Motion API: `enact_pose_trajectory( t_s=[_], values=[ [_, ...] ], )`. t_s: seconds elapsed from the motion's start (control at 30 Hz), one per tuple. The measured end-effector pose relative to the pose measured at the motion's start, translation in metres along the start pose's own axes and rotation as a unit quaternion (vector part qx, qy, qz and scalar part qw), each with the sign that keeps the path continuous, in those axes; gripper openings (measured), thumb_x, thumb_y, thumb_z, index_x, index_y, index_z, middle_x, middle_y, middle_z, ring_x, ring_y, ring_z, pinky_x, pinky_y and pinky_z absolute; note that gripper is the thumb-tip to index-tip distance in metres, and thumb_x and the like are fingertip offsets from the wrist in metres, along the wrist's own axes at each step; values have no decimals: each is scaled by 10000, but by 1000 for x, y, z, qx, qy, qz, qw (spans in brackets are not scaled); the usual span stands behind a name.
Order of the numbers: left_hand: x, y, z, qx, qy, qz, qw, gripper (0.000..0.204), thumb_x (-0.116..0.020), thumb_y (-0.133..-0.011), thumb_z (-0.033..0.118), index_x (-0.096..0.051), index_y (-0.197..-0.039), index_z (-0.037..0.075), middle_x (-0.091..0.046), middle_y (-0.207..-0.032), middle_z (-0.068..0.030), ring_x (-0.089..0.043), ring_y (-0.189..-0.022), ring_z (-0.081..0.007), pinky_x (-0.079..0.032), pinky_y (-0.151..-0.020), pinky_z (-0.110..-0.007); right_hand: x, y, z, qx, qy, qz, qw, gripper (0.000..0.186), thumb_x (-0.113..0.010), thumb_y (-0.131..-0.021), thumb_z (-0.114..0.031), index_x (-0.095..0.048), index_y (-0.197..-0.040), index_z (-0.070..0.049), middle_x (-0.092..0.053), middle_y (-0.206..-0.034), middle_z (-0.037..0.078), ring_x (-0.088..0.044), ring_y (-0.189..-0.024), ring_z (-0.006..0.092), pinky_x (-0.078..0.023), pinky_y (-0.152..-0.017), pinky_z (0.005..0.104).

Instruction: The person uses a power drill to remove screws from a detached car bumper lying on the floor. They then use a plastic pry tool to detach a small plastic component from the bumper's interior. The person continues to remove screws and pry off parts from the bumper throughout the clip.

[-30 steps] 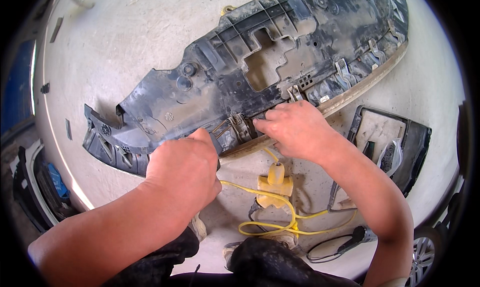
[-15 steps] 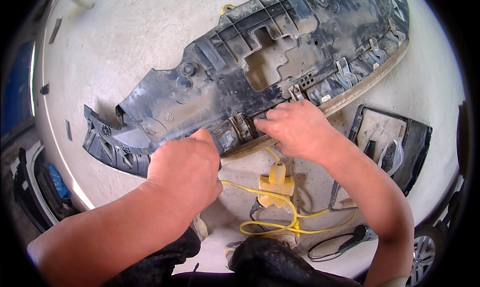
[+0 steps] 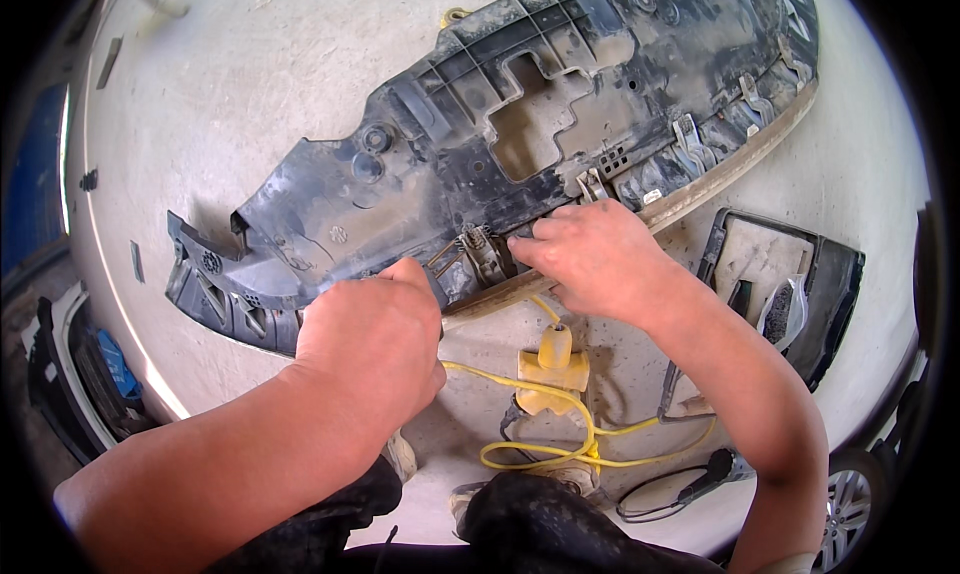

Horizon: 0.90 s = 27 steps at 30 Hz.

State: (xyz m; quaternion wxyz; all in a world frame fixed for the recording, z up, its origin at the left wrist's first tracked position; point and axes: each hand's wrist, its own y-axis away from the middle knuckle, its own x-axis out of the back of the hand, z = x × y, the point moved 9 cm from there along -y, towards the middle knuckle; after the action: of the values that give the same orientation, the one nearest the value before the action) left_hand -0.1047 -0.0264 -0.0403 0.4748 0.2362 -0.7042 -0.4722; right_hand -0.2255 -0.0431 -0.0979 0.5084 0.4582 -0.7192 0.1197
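In the head view, the left hand (image 3: pixel 370 336) is curled around a dark tool (image 3: pixel 434 288) with two thin brass-coloured prongs. The right hand (image 3: pixel 597 261), fingers bent, touches the near edge of a long dusty black plastic panel (image 3: pixel 400 199) on the pale floor (image 3: pixel 250 64); its grip I cannot tell.

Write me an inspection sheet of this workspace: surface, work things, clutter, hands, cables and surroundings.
Surface: pale floor, scuffed and marked.
Job's things: large dark panel, dirt-streaked, with an angular cutout and metal clips along its near edge.
Clutter: black-framed part at right, with a translucent bag on it.
Hands: left hand curled around a mostly hidden dark object; right hand at the panel's near edge, grip unclear.
Cables: yellow cable, loosely looped beside a yellow connector block.
Surroundings: vehicle wheel, lower right.
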Motion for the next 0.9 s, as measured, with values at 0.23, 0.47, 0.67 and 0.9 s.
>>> enact_pose_trajectory(
  t_s=[0.23, 0.47, 0.67, 0.9],
  values=[
    [3, 1, 2, -2, 6, 18, 1000, 485, -769, -797, 362, -552, -934, -50, -670, -736, -135, -726, -683, -309, -597, -614, -386, -2, 0, 1, -1, -4, -6, 1000, 160, -684, -808, -104, -691, -967, -120, -723, -937, 42, -714, -945, 239, -569, -782, 387],
    [0, -1, 3, 12, 3, -1, 1000, 471, -775, -787, 354, -573, -917, -51, -666, -801, -141, -730, -718, -301, -599, -623, -379, -3, 0, 2, 2, -12, 7, 1000, 160, -675, -817, -101, -691, -976, -121, -719, -931, 47, -712, -941, 246, -566, -777, 397],
    [-3, -2, 7, 28, 31, -6, 999, 467, -760, -801, 349, -598, -940, -66, -670, -856, -146, -737, -773, -293, -604, -630, -385, -9, 1, 4, 2, -2, 20, 1000, 336, -716, -756, -100, -681, -1087, -145, -688, -913, 12, -704, -931, 217, -566, -755, 383],
    [-1, -2, 12, 20, 1, -18, 1000, 467, -752, -806, 349, -600, -935, -73, -670, -842, -150, -737, -752, -306, -609, -644, -393, -9, 0, 4, -3, -18, 1, 1000, 222, -686, -801, -94, -685, -1021, -126, -709, -932, 33, -708, -947, 241, -558, -778, 394]
  ],
)
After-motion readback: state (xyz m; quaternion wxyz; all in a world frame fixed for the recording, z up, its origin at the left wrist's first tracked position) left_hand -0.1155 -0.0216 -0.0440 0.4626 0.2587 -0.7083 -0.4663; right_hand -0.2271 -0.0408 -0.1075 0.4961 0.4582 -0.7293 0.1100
